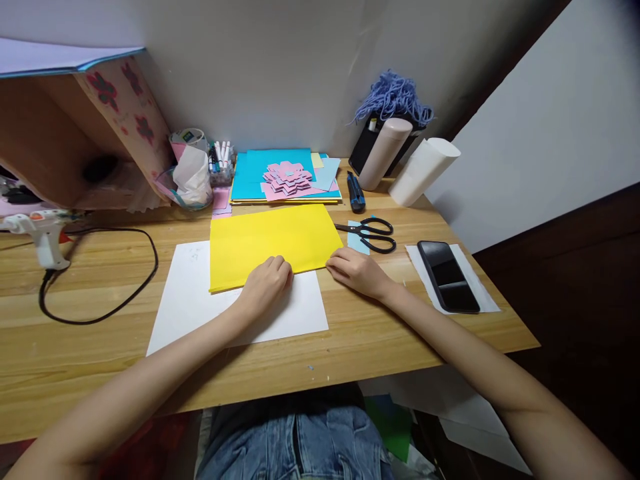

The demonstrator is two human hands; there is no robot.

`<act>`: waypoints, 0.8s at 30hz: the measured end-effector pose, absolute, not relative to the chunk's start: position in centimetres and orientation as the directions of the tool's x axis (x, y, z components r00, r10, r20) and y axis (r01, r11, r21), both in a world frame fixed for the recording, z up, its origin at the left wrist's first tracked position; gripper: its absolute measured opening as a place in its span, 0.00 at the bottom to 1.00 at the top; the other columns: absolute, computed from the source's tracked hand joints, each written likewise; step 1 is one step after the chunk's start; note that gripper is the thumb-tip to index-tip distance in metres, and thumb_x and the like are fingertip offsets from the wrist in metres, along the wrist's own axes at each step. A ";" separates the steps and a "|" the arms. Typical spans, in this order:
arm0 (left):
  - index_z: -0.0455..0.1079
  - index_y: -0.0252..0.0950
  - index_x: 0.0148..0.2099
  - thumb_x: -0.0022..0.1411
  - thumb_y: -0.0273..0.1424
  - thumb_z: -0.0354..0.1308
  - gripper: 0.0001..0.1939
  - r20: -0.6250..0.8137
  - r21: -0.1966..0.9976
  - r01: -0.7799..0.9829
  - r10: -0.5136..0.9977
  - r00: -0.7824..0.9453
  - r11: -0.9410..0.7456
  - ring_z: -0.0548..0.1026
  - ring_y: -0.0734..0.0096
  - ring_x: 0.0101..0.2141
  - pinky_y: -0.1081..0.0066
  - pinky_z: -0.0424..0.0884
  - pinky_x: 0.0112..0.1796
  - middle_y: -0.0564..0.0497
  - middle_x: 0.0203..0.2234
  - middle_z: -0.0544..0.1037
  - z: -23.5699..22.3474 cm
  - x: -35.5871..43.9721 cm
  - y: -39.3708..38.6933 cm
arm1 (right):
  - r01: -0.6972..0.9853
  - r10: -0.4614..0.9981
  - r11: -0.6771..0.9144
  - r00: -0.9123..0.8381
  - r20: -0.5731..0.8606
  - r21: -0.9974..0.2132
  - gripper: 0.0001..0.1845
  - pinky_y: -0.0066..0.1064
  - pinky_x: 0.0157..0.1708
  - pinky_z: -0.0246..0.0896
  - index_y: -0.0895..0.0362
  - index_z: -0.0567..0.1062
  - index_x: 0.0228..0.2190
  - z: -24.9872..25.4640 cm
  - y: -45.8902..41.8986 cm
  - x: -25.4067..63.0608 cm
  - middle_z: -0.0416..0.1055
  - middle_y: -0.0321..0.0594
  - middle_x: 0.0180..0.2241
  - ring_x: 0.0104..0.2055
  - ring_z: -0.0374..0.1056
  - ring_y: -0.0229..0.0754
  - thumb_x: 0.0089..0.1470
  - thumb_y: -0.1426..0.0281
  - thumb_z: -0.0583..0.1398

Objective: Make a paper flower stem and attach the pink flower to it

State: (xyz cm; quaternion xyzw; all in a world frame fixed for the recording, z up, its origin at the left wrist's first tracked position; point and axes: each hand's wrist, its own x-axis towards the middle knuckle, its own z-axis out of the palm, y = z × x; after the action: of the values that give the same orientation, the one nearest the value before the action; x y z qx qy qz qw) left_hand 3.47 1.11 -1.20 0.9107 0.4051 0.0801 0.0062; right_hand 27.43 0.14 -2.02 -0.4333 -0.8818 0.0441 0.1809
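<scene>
A yellow sheet of paper lies on the desk, overlapping a white sheet. A narrow rim shows along its near edge, perhaps a fold; I cannot tell for sure. My left hand is closed at the middle of that edge, its fingers curled down on the paper. At the near right corner, the fingers of my right hand pinch the yellow sheet. Black-handled scissors rest just beyond my right hand, their blades partly hidden by the yellow paper, above a small light blue piece.
Behind lie blue sheets with pink flower cut-outs and a utility knife. At right are a phone and two upright rolls, one white. A glue gun with its looped cord sits left, near a cardboard box.
</scene>
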 end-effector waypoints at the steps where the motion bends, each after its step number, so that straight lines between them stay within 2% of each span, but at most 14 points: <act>1: 0.66 0.32 0.34 0.63 0.25 0.41 0.12 0.161 0.086 0.744 0.747 0.645 -0.662 0.65 0.67 0.28 0.66 0.60 0.28 0.44 0.28 0.70 -1.4 3.5 1.1 | 0.748 0.791 0.607 -0.538 0.290 -0.269 0.12 0.33 0.35 0.58 0.57 0.72 0.32 -2.0 0.2 27.4 0.70 0.45 0.32 0.36 0.64 0.43 0.58 0.72 0.49; 4: 0.64 0.32 0.34 0.65 0.27 0.41 0.12 0.213 0.139 0.762 0.770 0.601 -0.633 0.65 0.66 0.29 0.66 0.60 0.29 0.45 0.29 0.70 -1.9 3.3 0.9 | 0.749 0.825 0.563 -0.483 0.293 -0.350 0.09 0.33 0.36 0.58 0.57 0.71 0.32 -2.1 0.3 27.2 0.69 0.44 0.32 0.36 0.63 0.43 0.57 0.72 0.51; 9: 0.63 0.33 0.36 0.65 0.31 0.43 0.10 0.221 0.306 0.767 0.825 0.519 -0.564 0.65 0.66 0.31 0.67 0.61 0.30 0.46 0.30 0.70 -2.5 3.0 0.8 | 0.740 0.873 0.487 -0.404 0.272 -0.464 0.07 0.35 0.38 0.56 0.57 0.69 0.30 -2.5 0.6 27.1 0.69 0.43 0.32 0.36 0.62 0.44 0.57 0.71 0.52; 16: 0.65 0.36 0.31 0.60 0.38 0.54 0.11 0.233 0.421 0.778 0.884 0.405 -0.467 0.67 0.69 0.28 0.70 0.59 0.28 0.50 0.27 0.72 -2.7 2.2 1.3 | 0.681 0.946 0.323 -0.259 0.196 -0.657 0.03 0.33 0.35 0.56 0.55 0.69 0.28 -2.8 1.0 27.2 0.68 0.38 0.29 0.34 0.63 0.41 0.53 0.70 0.57; 24: 0.67 0.37 0.30 0.57 0.38 0.56 0.10 0.177 0.461 0.819 0.940 0.293 -0.342 0.67 0.71 0.27 0.71 0.56 0.26 0.52 0.26 0.73 -1.9 1.2 0.8 | 0.696 0.976 0.206 -0.196 0.095 -0.688 0.03 0.30 0.31 0.56 0.56 0.71 0.26 -2.2 1.5 27.2 0.69 0.37 0.28 0.31 0.63 0.39 0.49 0.70 0.58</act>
State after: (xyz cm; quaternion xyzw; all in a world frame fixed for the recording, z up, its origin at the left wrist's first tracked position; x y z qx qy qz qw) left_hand 1.19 0.84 -1.89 0.7912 0.5558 0.2117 0.1424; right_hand 27.22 1.48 -2.16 -0.5739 -0.7284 0.2596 0.2695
